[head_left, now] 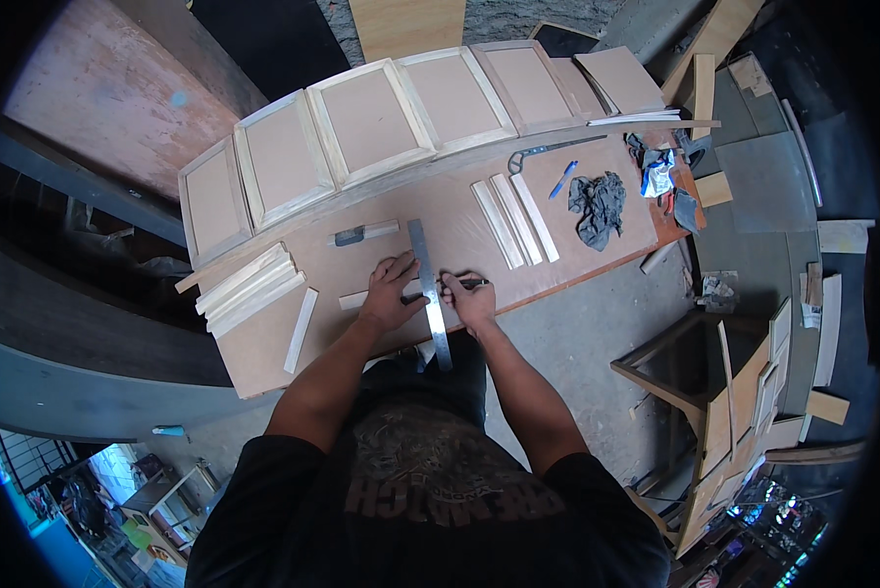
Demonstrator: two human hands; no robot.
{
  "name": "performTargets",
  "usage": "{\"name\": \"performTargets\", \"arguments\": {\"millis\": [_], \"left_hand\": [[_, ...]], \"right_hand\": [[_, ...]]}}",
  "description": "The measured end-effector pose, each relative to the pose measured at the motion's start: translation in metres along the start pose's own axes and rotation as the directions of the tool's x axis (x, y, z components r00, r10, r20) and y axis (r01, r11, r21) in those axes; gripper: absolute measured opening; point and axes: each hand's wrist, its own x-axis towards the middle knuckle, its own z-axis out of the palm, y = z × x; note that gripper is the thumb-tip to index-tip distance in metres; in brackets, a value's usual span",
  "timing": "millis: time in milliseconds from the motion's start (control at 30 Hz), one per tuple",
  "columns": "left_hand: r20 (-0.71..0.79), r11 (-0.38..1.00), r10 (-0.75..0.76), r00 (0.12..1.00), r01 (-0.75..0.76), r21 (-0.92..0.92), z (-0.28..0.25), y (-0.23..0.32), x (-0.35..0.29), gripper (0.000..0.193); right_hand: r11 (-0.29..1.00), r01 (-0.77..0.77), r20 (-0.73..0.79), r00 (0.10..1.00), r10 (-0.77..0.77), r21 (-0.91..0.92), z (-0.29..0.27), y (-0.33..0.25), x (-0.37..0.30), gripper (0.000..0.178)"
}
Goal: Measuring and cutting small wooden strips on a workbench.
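Note:
A metal ruler lies crosswise over a thin wooden strip near the table's front edge, its lower end sticking out past that edge. My left hand holds the ruler down against the strip, fingertips and thumb at the ruler's left side. Just right of the ruler, my right hand is closed round a dark pen, its tip end hidden by the fingers. Beyond my left hand, a short wooden piece lies with a dark tool on it.
Several wooden strips are stacked at left, with a loose one beside them. Three more strips lie right of centre, near a blue pen, a handsaw and black crumpled plastic. Framed panels line the table's back.

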Motion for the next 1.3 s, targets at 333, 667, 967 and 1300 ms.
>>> {"name": "performTargets", "arguments": {"millis": [333,667,967,1300], "left_hand": [[0.0,1.0,0.004,1.0,-0.004,0.005,0.0,-0.002,0.0,0.08],[-0.005,1.0,0.006,1.0,-0.006,0.013,0.002,-0.002,0.0,0.081],[-0.002,1.0,-0.009,1.0,0.009,0.015,0.002,-0.002,-0.001,0.082],[-0.002,1.0,0.003,1.0,-0.003,0.022,0.001,-0.002,0.0,0.082]], "right_hand": [[0.998,0.009,-0.052,0.999,-0.006,0.062,-0.006,0.013,-0.009,0.019],[0.992,0.03,-0.103,0.995,-0.017,0.123,0.013,0.004,0.002,0.021],[0.99,0.027,-0.087,0.996,-0.014,0.14,0.013,0.009,0.004,0.02],[0.993,0.035,-0.052,0.998,-0.029,0.11,0.01,0.001,0.004,0.02]]}}
